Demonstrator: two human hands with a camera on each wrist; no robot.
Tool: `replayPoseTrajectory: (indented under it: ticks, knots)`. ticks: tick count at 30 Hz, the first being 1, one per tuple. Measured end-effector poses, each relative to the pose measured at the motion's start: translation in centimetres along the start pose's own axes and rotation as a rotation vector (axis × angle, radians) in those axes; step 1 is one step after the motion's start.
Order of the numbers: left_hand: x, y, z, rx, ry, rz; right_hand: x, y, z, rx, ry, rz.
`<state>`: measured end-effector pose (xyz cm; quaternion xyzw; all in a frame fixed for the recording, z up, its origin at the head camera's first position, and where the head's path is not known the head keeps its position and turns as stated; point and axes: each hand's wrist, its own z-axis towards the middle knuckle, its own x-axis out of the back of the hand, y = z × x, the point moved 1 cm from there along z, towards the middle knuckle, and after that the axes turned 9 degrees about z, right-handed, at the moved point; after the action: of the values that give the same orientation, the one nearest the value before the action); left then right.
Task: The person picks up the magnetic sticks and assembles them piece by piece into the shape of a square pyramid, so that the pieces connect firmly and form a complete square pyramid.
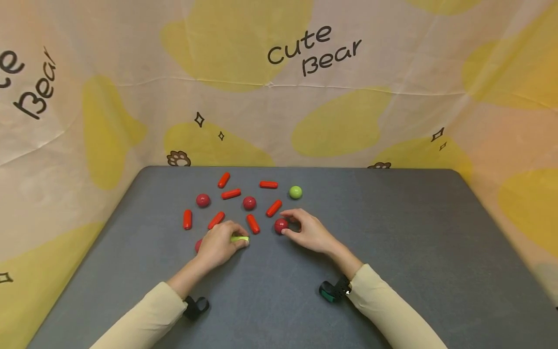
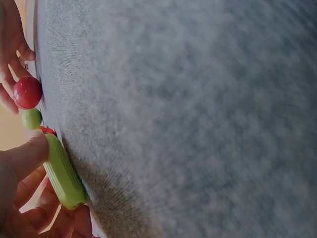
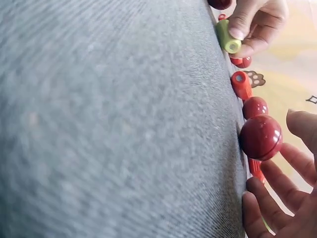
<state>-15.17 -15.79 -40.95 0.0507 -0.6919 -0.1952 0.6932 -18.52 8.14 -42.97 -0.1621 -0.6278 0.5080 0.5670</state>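
My left hand (image 1: 217,243) pinches a light-green magnetic rod (image 2: 63,173) between thumb and fingers, close over the grey table. The rod's ribbed side faces the left wrist view, and the right wrist view catches a round metal disc at its end. My right hand (image 1: 310,231) is at a glossy red ball (image 1: 281,226), fingers spread around its far side. In the right wrist view the thumb (image 3: 302,126) stands apart from that ball. Partly hidden by the left hand is another red ball (image 1: 198,245). An orange-red rod (image 1: 253,224) lies between the hands.
Beyond the hands several more orange-red rods (image 1: 231,194) lie scattered, with red balls (image 1: 249,203) among them and one green ball (image 1: 295,192). A printed cloth (image 1: 244,111) rises behind the grey table (image 1: 414,252). Both wrists carry black camera straps (image 1: 334,290).
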Motion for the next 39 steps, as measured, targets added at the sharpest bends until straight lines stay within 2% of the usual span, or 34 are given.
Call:
replayPoseTrajectory:
  ticks: [10,18,26,39]
  knots:
    - [0.3,0.4,-0.2,-0.005,0.022,-0.004,-0.6,0.0,0.6,0.022,-0.025,-0.106]
    - [0.6,0.7,-0.3,-0.042,0.033,0.013,-0.9,0.0,0.9,0.049,-0.02,-0.168]
    - [0.6,1.1,-0.3,-0.099,0.051,-0.017,-0.7,-0.2,0.8,0.042,-0.022,-0.169]
    - [0.8,2.0,0.2,-0.15,0.088,-0.093,1.1,-0.2,-0.8,0.013,0.057,-0.088]
